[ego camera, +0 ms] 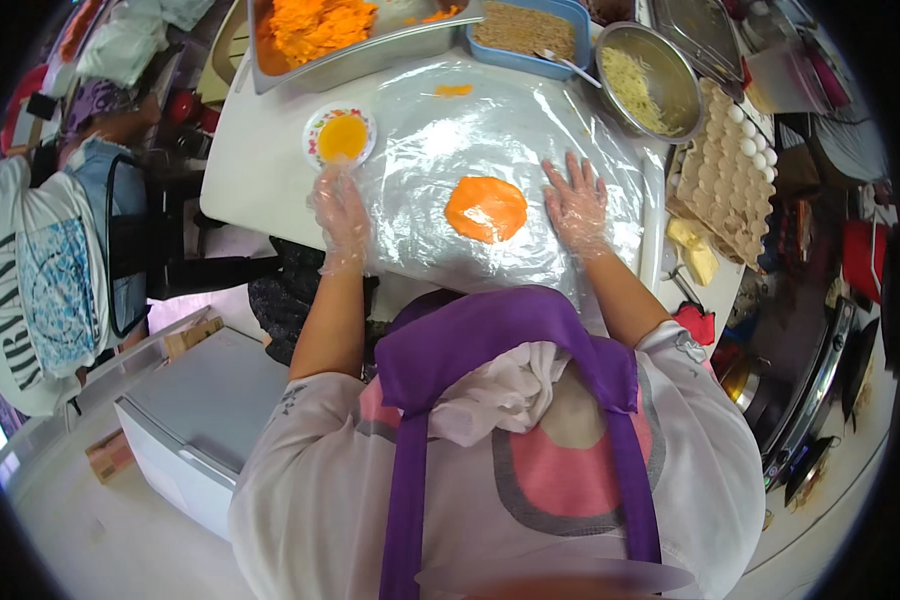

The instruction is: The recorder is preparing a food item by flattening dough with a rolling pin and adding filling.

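A flattened round of orange dough [487, 209] lies on a clear plastic sheet [420, 240] spread over the white table. To its right, my right hand [579, 210], in a clear plastic glove, rests palm down with its fingers spread. It appears to hold nothing. My left hand [340, 217], gloved the same way, is at the near rim of a small flower-patterned dish [309, 135] with yellow liquid [343, 138]. Its fingers point towards the liquid; whether they touch it or the rim is unclear. An orange smear [453, 91] marks the sheet's far part.
Along the far edge stand a metal pan [390, 49] of orange mash, a blue container [529, 67] of brown filling with a white spoon, and a steel bowl [685, 97] of pale shreds. Egg trays [724, 172] and yellow blocks [694, 251] lie right. A person [52, 277] is at left.
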`<state>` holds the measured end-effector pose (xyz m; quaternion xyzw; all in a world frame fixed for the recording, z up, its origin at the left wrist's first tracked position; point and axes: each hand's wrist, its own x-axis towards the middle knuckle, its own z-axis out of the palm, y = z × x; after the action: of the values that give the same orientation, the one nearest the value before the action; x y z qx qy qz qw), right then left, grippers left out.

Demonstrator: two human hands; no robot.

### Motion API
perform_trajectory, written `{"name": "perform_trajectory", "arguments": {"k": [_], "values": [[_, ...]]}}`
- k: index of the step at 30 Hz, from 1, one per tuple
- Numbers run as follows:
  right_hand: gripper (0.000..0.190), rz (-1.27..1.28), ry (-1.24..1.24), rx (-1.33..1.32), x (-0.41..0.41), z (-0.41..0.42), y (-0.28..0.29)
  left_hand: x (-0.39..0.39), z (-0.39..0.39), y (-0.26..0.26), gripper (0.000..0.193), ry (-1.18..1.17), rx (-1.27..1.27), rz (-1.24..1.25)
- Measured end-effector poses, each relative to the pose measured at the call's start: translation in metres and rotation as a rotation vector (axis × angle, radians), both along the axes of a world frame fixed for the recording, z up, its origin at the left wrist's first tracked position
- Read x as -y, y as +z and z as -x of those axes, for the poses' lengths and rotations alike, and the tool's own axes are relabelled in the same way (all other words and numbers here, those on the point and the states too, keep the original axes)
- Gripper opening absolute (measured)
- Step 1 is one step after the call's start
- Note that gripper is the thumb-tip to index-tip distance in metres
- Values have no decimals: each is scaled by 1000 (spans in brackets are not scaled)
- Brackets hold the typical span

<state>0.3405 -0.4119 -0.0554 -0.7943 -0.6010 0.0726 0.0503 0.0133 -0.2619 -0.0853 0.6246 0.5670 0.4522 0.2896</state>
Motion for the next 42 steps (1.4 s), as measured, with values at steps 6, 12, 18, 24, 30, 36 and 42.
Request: {"name": "perform_trajectory", "arguments": {"k": [6, 12, 18, 24, 30, 36, 42], "values": [[45, 25, -25, 3, 3, -2, -3, -44, -3, 47, 55, -188, -916, 51], [46, 52, -40, -7, 4, -1, -1, -50, -2, 39, 59, -260, -1000, 184], [45, 70, -48, -17, 1, 0, 3, -37, -2, 27, 62, -160, 630, 230], [45, 6, -9, 6, 0, 0, -1, 45, -60, 51, 60, -605, 343, 464], [45, 25, -28, 26, 6, -4, -9, 89, -95, 53, 58, -1044, -888, -94], [45, 43, -38, 12, 5, -3, -3, 87, -78, 34, 60, -833, -865, -176], [45, 40, -29, 5, 3, -1, -2, 98, -104, 38, 53, -894, -865, -262]]}}
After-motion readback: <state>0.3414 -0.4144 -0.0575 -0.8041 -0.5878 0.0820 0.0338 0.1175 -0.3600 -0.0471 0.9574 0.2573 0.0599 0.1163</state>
